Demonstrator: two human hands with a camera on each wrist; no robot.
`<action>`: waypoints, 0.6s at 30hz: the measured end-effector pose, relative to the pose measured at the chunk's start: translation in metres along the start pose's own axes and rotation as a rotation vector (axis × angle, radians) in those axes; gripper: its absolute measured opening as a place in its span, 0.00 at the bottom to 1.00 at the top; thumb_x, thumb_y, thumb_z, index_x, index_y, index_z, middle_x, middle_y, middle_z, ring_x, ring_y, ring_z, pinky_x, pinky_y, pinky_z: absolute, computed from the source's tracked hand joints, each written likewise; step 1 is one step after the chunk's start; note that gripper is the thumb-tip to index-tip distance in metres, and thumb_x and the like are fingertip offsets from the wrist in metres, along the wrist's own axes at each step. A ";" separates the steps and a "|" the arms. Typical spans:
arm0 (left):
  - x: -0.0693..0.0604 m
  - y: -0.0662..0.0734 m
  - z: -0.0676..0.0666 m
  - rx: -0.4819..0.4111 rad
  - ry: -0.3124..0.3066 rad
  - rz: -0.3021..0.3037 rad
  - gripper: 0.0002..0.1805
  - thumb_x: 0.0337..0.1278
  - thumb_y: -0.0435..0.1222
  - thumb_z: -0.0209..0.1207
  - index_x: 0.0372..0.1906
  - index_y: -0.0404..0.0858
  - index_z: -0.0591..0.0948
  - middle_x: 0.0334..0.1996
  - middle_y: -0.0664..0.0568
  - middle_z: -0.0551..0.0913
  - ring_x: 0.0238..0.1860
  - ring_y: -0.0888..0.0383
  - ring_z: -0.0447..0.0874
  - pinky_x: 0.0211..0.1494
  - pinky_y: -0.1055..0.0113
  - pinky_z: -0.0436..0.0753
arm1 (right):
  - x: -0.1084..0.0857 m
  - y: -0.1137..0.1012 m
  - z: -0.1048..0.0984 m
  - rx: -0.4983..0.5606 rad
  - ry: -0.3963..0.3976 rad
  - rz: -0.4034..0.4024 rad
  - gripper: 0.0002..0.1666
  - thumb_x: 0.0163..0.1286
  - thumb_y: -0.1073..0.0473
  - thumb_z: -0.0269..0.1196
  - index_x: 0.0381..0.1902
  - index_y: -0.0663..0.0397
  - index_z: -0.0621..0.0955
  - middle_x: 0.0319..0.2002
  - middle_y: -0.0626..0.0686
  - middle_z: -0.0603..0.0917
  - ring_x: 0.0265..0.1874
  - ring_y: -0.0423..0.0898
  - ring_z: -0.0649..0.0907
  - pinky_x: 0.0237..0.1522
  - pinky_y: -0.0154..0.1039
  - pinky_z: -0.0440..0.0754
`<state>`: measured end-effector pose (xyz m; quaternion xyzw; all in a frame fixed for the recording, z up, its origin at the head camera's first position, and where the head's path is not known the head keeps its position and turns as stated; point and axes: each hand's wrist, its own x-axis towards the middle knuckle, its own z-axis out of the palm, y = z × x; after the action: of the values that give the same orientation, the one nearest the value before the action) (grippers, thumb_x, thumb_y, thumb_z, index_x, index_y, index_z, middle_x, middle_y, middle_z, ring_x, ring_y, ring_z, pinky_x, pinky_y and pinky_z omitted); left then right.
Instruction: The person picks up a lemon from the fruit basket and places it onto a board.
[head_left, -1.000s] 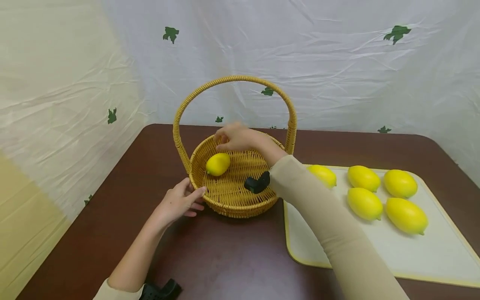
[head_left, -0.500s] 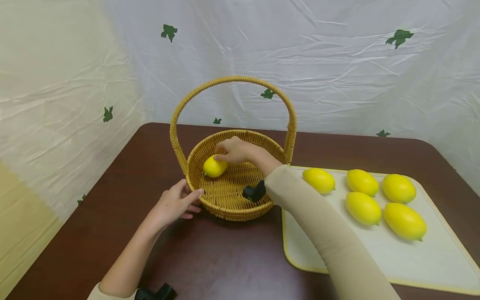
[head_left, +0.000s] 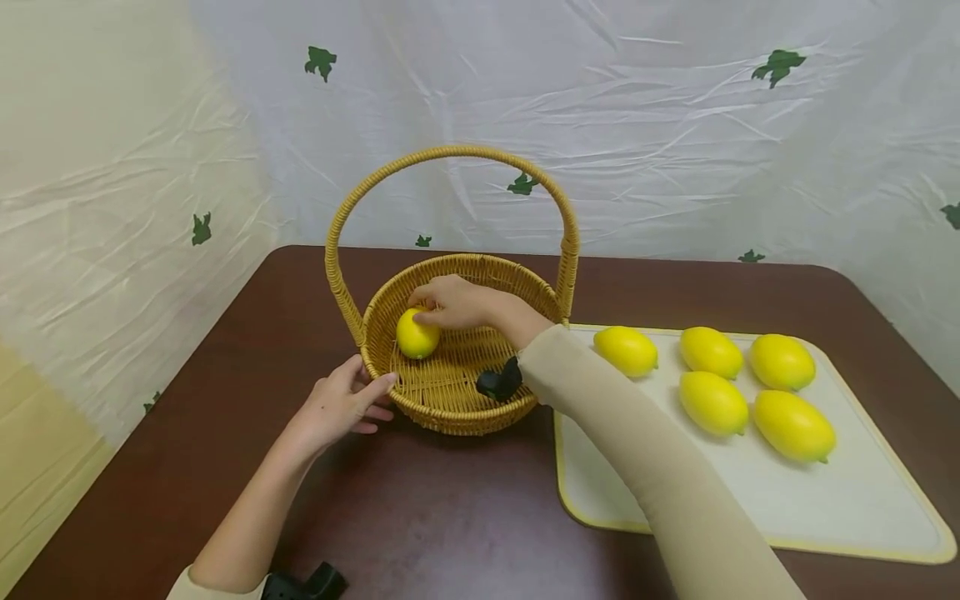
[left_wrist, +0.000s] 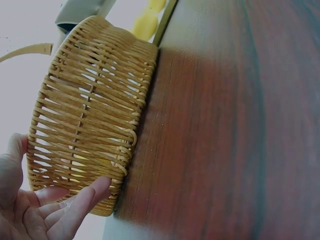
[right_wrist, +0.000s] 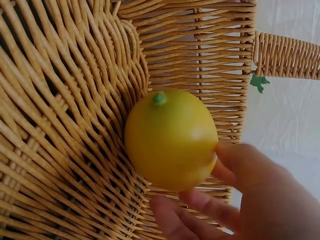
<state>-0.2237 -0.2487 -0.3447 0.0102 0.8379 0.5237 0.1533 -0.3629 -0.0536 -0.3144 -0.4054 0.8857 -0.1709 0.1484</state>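
A yellow lemon (head_left: 416, 335) lies in the left part of a round wicker basket (head_left: 465, 423) with a tall arched handle. My right hand (head_left: 459, 302) reaches into the basket and holds this lemon between thumb and fingers. In the right wrist view the lemon (right_wrist: 170, 140) rests against the woven wall, its green tip showing. At the basket's near left side, my left hand (head_left: 337, 404) grips the rim, thumb over the edge and fingers along the outside. The left wrist view shows those fingers (left_wrist: 75, 212) against the outer weave.
A white board with a yellow edge (head_left: 600, 500) lies right of the basket, bearing several lemons (head_left: 712, 402). My right forearm crosses above its left part. The dark brown table (head_left: 450, 500) ends at a white cloth backdrop (head_left: 660, 150) with green leaf shapes.
My right hand has come down onto the lemon in the basket, and the lemon has turned and shifted slightly. The left hand keeps its place on the rim. The whole view has drifted a little.
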 end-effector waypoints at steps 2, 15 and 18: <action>0.000 0.000 0.000 -0.001 -0.005 0.003 0.20 0.61 0.48 0.54 0.42 0.34 0.68 0.39 0.40 0.81 0.34 0.51 0.85 0.32 0.59 0.84 | -0.001 0.000 0.001 0.013 -0.020 -0.008 0.23 0.70 0.52 0.51 0.60 0.54 0.71 0.54 0.53 0.74 0.51 0.46 0.74 0.52 0.39 0.72; 0.000 -0.001 -0.001 0.004 -0.020 0.009 0.21 0.61 0.48 0.54 0.43 0.34 0.68 0.40 0.39 0.81 0.35 0.50 0.85 0.33 0.59 0.84 | -0.001 -0.002 0.003 -0.013 -0.125 0.001 0.35 0.61 0.43 0.61 0.63 0.47 0.68 0.53 0.47 0.75 0.50 0.42 0.73 0.52 0.37 0.71; 0.001 -0.001 -0.001 0.007 -0.022 0.004 0.20 0.62 0.48 0.53 0.43 0.34 0.67 0.40 0.39 0.81 0.35 0.51 0.85 0.33 0.59 0.84 | -0.001 -0.001 0.003 -0.003 -0.128 0.003 0.35 0.61 0.43 0.61 0.63 0.47 0.67 0.53 0.47 0.75 0.50 0.42 0.73 0.52 0.37 0.71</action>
<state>-0.2246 -0.2502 -0.3453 0.0181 0.8381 0.5208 0.1613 -0.3596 -0.0540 -0.3166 -0.4145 0.8752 -0.1430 0.2041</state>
